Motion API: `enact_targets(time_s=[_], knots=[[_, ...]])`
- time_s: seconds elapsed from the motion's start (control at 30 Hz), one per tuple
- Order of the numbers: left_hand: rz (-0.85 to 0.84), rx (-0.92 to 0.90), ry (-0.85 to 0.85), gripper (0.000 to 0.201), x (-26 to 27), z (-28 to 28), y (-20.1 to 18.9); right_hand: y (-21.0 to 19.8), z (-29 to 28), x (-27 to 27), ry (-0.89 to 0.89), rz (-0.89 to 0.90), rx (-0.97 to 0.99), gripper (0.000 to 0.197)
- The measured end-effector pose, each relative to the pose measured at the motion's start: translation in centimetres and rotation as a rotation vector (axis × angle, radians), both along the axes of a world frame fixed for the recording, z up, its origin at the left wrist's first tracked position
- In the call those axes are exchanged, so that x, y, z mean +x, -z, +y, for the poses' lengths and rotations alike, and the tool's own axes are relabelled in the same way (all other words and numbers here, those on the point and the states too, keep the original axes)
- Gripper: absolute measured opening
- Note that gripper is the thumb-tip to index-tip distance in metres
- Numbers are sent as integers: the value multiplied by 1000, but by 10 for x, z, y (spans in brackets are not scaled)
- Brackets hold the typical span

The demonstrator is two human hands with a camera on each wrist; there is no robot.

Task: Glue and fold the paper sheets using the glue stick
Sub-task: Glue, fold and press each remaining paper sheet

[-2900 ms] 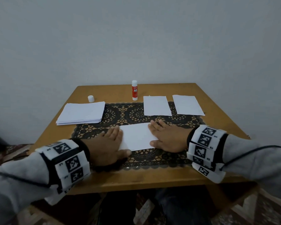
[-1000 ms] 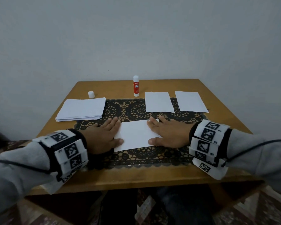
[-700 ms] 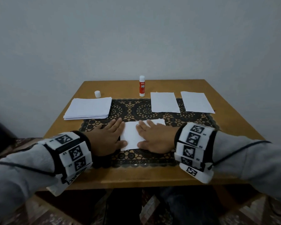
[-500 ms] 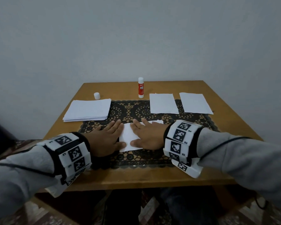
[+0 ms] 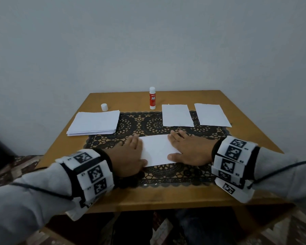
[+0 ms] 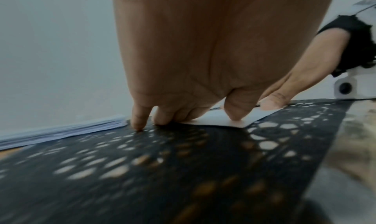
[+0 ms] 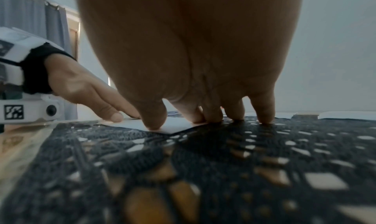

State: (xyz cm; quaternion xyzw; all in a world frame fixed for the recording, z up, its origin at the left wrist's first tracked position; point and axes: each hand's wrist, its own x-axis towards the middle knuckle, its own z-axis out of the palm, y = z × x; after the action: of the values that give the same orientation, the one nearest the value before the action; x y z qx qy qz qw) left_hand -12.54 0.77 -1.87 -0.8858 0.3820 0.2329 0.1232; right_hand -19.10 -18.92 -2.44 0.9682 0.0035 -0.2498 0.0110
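A folded white sheet (image 5: 156, 150) lies on the black lace mat (image 5: 159, 175) near the table's front. My left hand (image 5: 129, 154) lies flat on its left end, fingers straight, thumb on the near corner (image 6: 234, 121). My right hand (image 5: 187, 151) presses flat on its right end, thumb on the paper (image 7: 175, 126) and outer fingers on the mat. The red glue stick (image 5: 152, 100) stands upright and uncapped at the back. Its white cap (image 5: 104, 107) stands apart at the back left.
A stack of white sheets (image 5: 94, 124) sits at the left rear. Two folded sheets (image 5: 177, 115) (image 5: 211, 114) lie side by side at the right rear. The wooden table (image 5: 166, 197) stands against a plain wall; its front edge is just below my wrists.
My right hand slid left across the sheet toward the left hand, then back out to the right end. The left hand stayed pressed on the left end.
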Motion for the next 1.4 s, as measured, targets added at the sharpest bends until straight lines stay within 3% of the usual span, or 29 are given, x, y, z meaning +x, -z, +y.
enact_targets(time_s=[0.17,0.33,0.43,0.5,0.6,0.83,0.9,1.07,1.17,1.27,1.37,1.4], knots=[[51,-32,277,70,-19,-19,6,2,-3,1,-25,-8,-6,79],[0,28,92,84,33,9,2,-1,-8,1,-26,3,38,82],[-7,-65,35,91,36,14,-5,-3,-11,2,-13,-129,90,86],[-78,-175,24,88,36,8,-6,-4,-12,4,13,-250,119,77],[-147,-264,1,78,42,-3,-5,-6,-11,5,41,-280,150,81],[-87,-171,-83,78,51,-15,-11,-6,-9,6,57,-255,134,90],[-35,-196,-136,72,53,-17,-12,-6,-9,6,56,-266,136,91],[5,-327,-216,33,56,-16,-12,-6,-9,4,84,-293,184,96],[-1,-455,-222,7,60,-9,-18,-7,-12,7,182,-345,308,83],[81,-595,-305,9,70,5,-29,-12,-12,15,338,-435,498,57],[180,-703,-398,5,80,22,-34,-21,-3,25,474,-442,748,14],[211,-746,-432,3,82,27,-34,-25,2,29,518,-403,841,18]])
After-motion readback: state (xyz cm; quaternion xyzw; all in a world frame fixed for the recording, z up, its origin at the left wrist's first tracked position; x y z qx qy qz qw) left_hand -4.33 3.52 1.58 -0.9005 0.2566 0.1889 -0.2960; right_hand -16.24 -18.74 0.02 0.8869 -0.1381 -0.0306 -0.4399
